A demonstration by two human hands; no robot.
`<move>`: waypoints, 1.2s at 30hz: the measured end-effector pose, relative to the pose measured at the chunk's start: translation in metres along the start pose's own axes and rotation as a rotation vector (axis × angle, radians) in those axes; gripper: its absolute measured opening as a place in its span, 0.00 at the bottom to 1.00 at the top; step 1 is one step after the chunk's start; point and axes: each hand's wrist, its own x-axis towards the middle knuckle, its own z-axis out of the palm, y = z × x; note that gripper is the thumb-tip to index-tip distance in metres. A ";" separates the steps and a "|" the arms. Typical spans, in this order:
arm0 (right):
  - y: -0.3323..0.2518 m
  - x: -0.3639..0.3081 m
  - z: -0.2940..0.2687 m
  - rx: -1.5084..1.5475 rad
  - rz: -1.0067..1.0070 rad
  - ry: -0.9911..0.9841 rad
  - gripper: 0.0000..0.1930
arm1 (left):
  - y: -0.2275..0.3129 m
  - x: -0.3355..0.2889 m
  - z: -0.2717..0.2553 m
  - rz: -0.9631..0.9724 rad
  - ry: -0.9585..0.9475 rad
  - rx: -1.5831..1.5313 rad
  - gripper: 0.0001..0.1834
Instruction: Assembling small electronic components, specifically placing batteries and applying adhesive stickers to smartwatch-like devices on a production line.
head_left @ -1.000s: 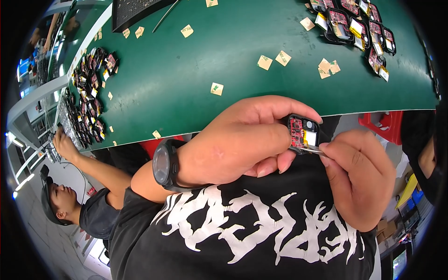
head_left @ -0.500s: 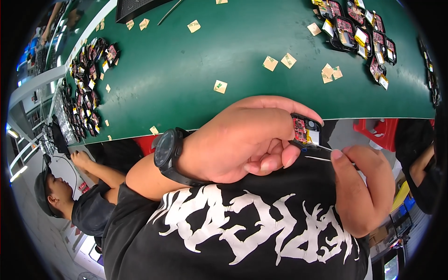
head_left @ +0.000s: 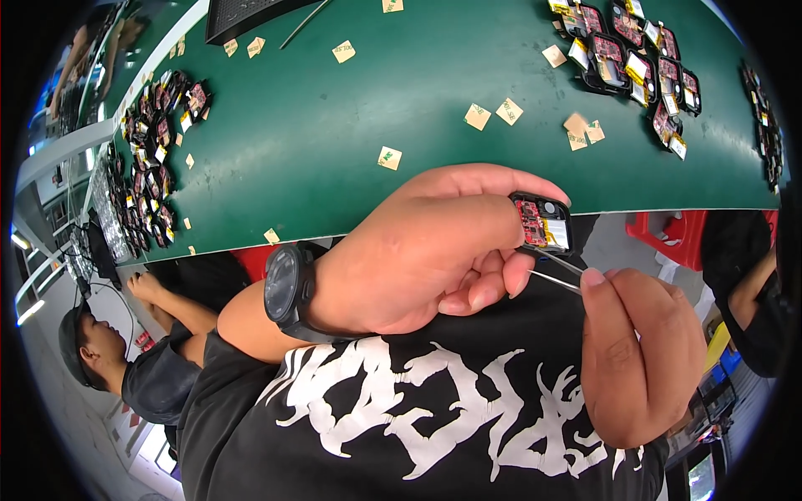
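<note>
My left hand [head_left: 455, 238] grips a small black device housing [head_left: 543, 222] just off the table's near edge. Inside it show a red circuit board, a round grey part and a silver battery with yellow tape. Thumb and forefinger hold the housing by its sides while the other fingers curl beneath. In my right hand [head_left: 639, 342] a pair of metal tweezers [head_left: 558, 274] is pinched between thumb and fingers. One tweezer tip reaches the lower edge of the housing, and the other stays apart from it, near my left fingertips. A dark watch sits on my left wrist.
Similar open housings [head_left: 606, 58] lie grouped on the green table [head_left: 276, 150] at the far right, with another heap [head_left: 154, 159] at the left. Square paper pieces [head_left: 389, 158] are scattered between them. A black tray [head_left: 242, 18] stands at the back. Another person [head_left: 159, 367] sits at the left.
The tweezers have shifted left, and one tip now reaches the housing's lower edge. The housing has turned a little in my left hand. The view has shifted slightly.
</note>
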 end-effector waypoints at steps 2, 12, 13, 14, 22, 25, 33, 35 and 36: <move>-0.001 0.001 0.000 -0.017 -0.001 -0.003 0.20 | -0.001 -0.001 0.001 0.008 0.007 0.002 0.29; -0.006 0.004 0.005 -0.054 0.056 0.048 0.20 | -0.005 -0.004 0.002 0.060 0.033 0.003 0.29; -0.006 0.005 0.005 -0.050 0.063 0.036 0.20 | -0.005 -0.004 0.002 0.060 0.033 0.002 0.29; -0.006 0.006 0.005 -0.047 0.071 0.024 0.20 | -0.005 -0.004 0.002 0.058 0.038 0.010 0.29; 0.005 0.007 0.003 0.027 0.011 -0.007 0.20 | -0.005 -0.002 0.002 0.050 0.035 0.080 0.28; 0.006 0.007 0.001 0.016 -0.019 -0.004 0.21 | -0.006 -0.003 0.002 0.073 0.038 0.120 0.27; 0.010 0.005 0.008 0.051 -0.060 0.018 0.21 | -0.004 -0.003 0.002 0.057 0.013 0.145 0.28; 0.011 0.005 0.007 0.099 -0.047 -0.010 0.21 | -0.003 -0.004 0.002 0.050 0.016 0.156 0.29; 0.012 0.006 0.005 0.099 -0.045 -0.010 0.21 | -0.003 -0.004 0.002 0.044 0.017 0.167 0.29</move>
